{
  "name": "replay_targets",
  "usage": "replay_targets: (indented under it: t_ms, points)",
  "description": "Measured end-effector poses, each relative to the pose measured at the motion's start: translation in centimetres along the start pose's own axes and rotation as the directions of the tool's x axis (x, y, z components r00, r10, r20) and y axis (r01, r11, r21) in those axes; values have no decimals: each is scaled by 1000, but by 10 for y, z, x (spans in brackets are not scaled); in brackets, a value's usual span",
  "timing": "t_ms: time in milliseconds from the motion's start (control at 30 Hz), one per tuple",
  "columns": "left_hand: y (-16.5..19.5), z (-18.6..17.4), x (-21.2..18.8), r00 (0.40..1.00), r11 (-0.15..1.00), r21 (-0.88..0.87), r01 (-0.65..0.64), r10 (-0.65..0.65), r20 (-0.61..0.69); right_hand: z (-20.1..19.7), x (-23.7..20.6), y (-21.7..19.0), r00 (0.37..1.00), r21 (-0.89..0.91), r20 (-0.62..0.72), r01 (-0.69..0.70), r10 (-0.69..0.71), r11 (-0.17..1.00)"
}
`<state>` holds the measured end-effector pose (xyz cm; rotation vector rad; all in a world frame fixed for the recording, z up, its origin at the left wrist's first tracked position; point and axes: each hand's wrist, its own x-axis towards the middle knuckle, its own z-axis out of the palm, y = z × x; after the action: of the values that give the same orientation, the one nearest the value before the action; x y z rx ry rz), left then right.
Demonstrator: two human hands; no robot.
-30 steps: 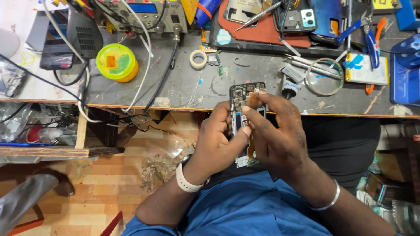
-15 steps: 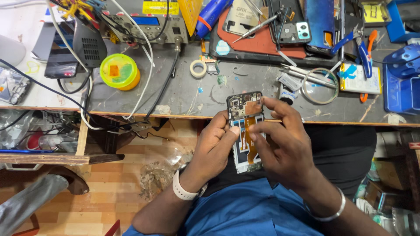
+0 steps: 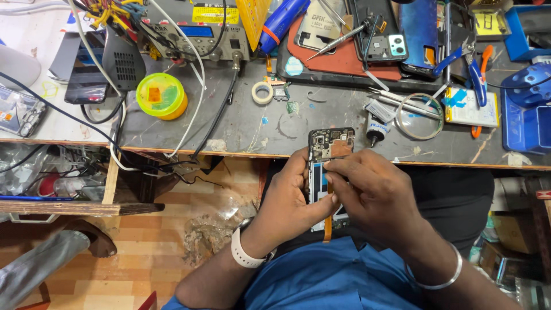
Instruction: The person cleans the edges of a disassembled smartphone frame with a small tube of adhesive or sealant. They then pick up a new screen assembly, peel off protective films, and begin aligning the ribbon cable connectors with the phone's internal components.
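An opened smartphone (image 3: 329, 148) with its back off shows its circuit board and an orange flex cable hanging from its lower end. My left hand (image 3: 290, 201) grips the phone's left edge from below, a white watch on that wrist. My right hand (image 3: 373, 192) lies over the phone's middle, its fingertips pinching at the inside near the board; a silver bangle sits on that wrist. The phone is held just in front of the grey workbench edge (image 3: 229, 150), above my lap.
On the bench lie a yellow-green round tin (image 3: 162, 95), a tape roll (image 3: 263, 92), a soldering station (image 3: 209, 31) with cables, a red mat (image 3: 350, 57) with phone parts, blue-handled pliers (image 3: 468, 63), a magnifier ring (image 3: 418, 116) and a blue tray (image 3: 525, 123). Another person's foot (image 3: 86, 241) is at lower left.
The view has shifted slightly. My right fingers have moved up along the phone's inside toward the board; the left hand keeps its grip.
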<state>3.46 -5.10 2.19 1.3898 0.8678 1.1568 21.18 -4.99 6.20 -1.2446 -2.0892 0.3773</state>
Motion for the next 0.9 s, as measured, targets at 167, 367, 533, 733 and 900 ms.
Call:
replay_targets:
  t_ms: [167,367,533,733,900]
  points:
    - [3,3,2,997,996,49,71,-71,-16,0,8,-7,1000,-43,20,11,-10,999]
    - [3,4,2,1000,998,58,30,-30,7,-2,12,-3,999,-60,45,5,-3,998]
    - [5,5,3,997,997,-1,73,-73,13,-8,17,-5,988,-66,109,-100,107,993]
    - [3,5,5,996,996,17,93,-93,14,-10,29,0,985,-96,148,-76,90,992]
    - [-3,5,11,1000,998,-63,-9,8,-7,-14,47,9,969,-56,231,-79,90,995]
